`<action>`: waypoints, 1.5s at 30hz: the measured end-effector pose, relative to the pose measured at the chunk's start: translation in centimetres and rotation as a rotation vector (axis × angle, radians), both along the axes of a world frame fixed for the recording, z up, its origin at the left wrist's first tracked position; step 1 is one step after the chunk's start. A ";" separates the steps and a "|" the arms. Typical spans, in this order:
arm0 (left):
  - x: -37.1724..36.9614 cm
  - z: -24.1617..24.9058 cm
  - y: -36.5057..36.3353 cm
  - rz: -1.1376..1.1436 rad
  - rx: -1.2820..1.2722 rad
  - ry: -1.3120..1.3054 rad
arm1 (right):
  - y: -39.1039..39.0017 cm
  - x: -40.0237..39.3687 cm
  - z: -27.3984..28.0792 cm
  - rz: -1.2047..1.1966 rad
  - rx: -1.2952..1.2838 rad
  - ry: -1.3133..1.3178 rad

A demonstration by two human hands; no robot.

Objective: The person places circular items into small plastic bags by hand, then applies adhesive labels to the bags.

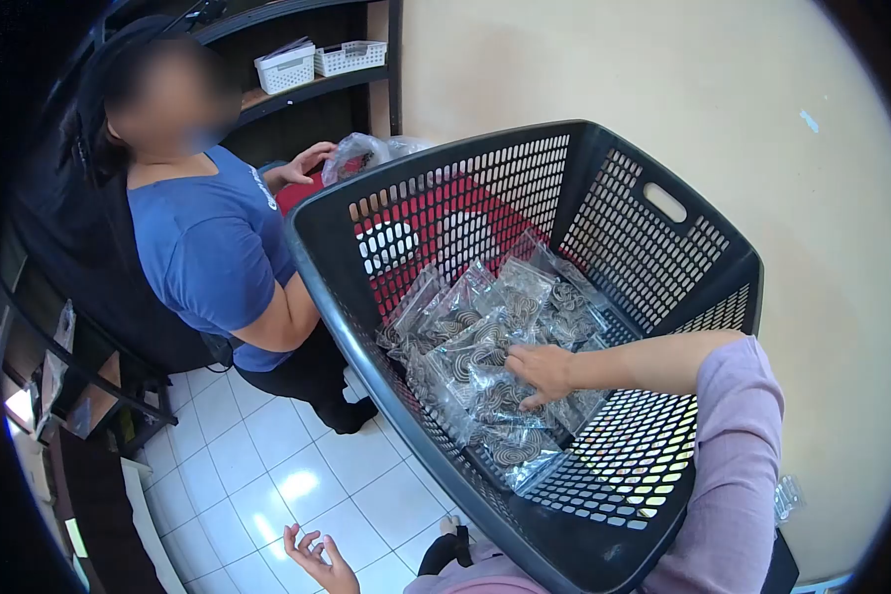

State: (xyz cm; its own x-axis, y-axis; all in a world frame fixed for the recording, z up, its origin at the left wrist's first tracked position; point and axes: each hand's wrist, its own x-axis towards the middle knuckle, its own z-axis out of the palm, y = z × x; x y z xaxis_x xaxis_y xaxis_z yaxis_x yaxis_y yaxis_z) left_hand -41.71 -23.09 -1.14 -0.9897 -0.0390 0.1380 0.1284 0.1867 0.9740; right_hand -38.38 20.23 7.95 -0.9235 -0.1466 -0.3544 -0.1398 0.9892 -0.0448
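Observation:
My right hand (542, 374) reaches down into a large black plastic laundry basket (663, 255) and touches the clear plastic bags (465, 356) inside. Its thumb and forefinger are apart; its other fingers are partly hidden, and no bag is lifted clear of the pile. Dark coiled pieces fill the bags, which lie heaped on the basket's bottom. My left hand (322, 562) hangs outside the basket, low over the floor. Its fingers are loosely curled and spread, with nothing in them.
A person in a blue shirt (203, 233) stands left of the basket, one hand near a plastic bag (361, 153) on a red surface (292, 194). Behind are dark shelves (312, 87) with white baskets (287, 69). The floor (267, 465) is white tile; a wall (723, 79) stands right.

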 end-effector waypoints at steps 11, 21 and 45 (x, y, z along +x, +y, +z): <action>0.0 2.2 3.1 -0.134 -0.054 0.012 | -1.1 -5.1 3.2 -0.103 -0.316 -0.337; 0.8 2.5 4.1 -1.068 -0.094 -0.285 | -3.7 2.3 22.5 -0.440 -0.630 0.315; 31.2 9.0 26.0 -1.444 0.437 0.986 | -11.2 48.3 3.7 -1.219 -1.521 1.030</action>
State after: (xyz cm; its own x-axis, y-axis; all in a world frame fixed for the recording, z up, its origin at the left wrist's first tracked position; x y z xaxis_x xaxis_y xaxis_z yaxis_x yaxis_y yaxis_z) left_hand -10.50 2.89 7.83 0.1594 0.4976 0.8526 0.4419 -0.8083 0.3891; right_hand 9.90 9.02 11.68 -0.4916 0.8701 -0.0343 -0.1340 -0.1146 -0.9843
